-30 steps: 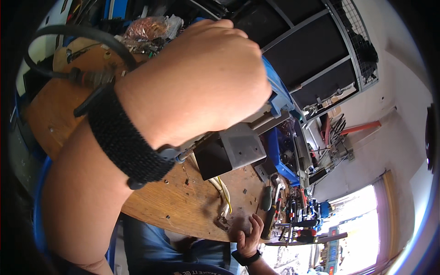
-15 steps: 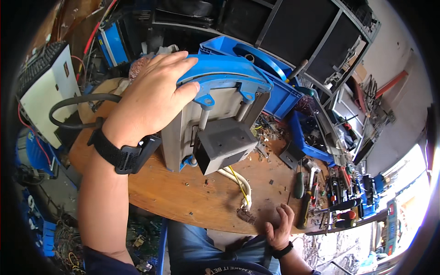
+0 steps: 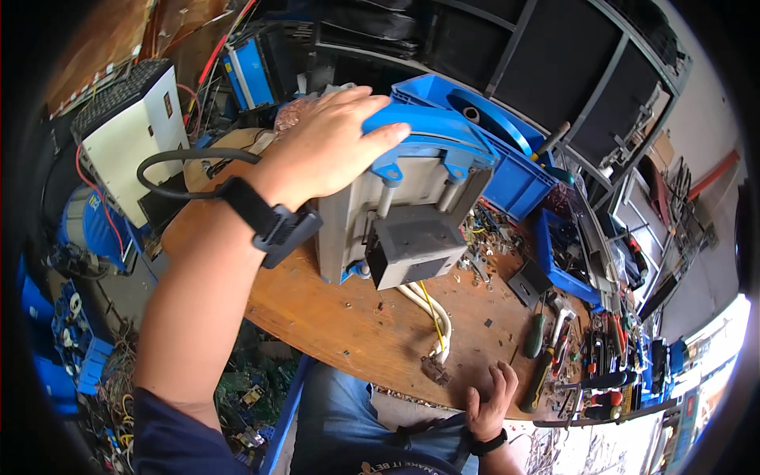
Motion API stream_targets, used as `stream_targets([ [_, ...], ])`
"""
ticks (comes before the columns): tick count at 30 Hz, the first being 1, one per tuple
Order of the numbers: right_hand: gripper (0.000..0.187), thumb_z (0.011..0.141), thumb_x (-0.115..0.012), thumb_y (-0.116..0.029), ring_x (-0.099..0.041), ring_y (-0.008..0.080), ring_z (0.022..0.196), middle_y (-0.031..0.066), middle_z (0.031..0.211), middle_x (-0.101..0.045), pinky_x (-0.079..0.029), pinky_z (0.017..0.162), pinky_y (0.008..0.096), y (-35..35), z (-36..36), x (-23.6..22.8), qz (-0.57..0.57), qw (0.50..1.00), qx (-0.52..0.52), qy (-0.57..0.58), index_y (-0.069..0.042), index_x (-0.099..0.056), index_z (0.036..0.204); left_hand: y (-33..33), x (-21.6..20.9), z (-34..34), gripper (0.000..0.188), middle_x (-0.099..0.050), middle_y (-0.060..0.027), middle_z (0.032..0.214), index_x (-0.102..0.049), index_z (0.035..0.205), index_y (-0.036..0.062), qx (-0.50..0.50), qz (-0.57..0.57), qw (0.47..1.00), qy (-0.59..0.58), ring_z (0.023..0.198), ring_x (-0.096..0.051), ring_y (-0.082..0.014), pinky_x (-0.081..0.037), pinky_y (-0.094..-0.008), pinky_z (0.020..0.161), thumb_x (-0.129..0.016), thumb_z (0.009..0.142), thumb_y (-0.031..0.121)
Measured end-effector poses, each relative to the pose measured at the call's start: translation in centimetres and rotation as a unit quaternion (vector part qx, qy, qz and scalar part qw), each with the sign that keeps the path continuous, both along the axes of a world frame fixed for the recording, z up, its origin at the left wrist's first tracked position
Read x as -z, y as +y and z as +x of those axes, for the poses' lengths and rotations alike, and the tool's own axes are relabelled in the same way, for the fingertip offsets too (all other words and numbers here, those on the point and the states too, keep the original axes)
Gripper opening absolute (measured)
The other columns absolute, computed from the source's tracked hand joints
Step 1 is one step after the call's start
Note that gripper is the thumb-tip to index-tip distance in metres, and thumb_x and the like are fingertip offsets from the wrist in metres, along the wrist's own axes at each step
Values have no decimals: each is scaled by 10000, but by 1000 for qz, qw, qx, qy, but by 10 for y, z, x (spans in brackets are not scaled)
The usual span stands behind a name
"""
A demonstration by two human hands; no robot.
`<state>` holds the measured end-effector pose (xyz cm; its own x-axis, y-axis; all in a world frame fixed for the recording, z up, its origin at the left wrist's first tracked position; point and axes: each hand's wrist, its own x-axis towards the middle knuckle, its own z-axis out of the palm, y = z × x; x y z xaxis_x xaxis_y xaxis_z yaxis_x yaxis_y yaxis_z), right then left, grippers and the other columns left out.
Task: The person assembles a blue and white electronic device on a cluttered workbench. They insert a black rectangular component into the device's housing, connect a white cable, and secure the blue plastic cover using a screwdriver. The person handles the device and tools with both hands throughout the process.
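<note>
Where the view begins at the left, a cream, box-shaped cabinet (image 3: 134, 131) with a dark upper face stands beyond a brown wooden bench top (image 3: 301, 305), and a thick black cable (image 3: 144, 174) forms a loop. Next comes the left hand (image 3: 328, 146), a black strap (image 3: 245, 207) around its wrist, laid on the curved blue top of an upright grey metal unit (image 3: 336, 229) on the bench; its thumb is spread apart from the extended fingers. A dark grey, rectangular box (image 3: 419, 226) projects from the unit's near side, and below it white cables (image 3: 446, 321) run to a brown, block-shaped connector (image 3: 435, 369). Farther right, the right hand (image 3: 492, 400) is at the near edge, thumb and loosely bent fingers apart, nothing visible in it; whether it touches the wood cannot be told. Beyond lie a green-handled screwdriver (image 3: 535, 334) and a steel-headed hammer (image 3: 563, 309). The step in hand appears to be steadying the unit; any change of its stance would seemingly call for a firmer hold and slack in the white cables.
</note>
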<state>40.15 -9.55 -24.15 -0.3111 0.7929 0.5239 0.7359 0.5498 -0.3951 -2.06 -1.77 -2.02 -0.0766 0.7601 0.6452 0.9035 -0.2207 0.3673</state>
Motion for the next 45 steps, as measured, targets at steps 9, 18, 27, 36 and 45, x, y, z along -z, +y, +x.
stream_targets([
  [9,548,901,-619,-392,-469,420,1220,251,1301,-486,-351,1059,491,-1,2,1,3,1000,8,-16,13,-520,1256,12,-10,16,630,-514,-258,1382,-539,1343,-34,-51,-46,998,15,1333,-447,-385,-330,-447,1130,-536,967,471],
  [18,324,806,-727,-139,-565,307,1087,154,1145,-585,-444,962,397,14,-17,-75,-69,994,-30,-82,-6,-624,1083,8,2,17,476,-643,-234,1096,-604,1180,-61,-24,38,998,41,1104,-572,-371,-403,-451,1026,-545,985,368],
  [27,349,892,-686,-130,-521,65,663,17,880,-607,-419,571,218,114,-143,-187,-311,908,-109,261,35,-579,1181,11,6,15,431,-657,-219,1011,-631,1120,-59,-43,80,995,39,1026,-586,-372,-423,-457,966,-559,966,338],
  [36,122,947,-618,-113,-316,39,480,-81,619,-370,-234,429,213,143,-181,-211,-447,820,-145,327,-83,-562,1051,10,3,12,425,-648,-203,1031,-630,1138,-49,-49,41,997,36,1061,-569,-360,-409,-450,986,-565,966,334],
  [45,138,935,-604,-39,-300,41,458,-87,611,-363,-226,413,206,152,-187,-216,-499,776,-178,343,-121,-548,1031,8,4,16,449,-650,-205,1052,-623,1171,-42,-56,63,996,37,1072,-574,-350,-406,-448,1002,-558,971,354],
])
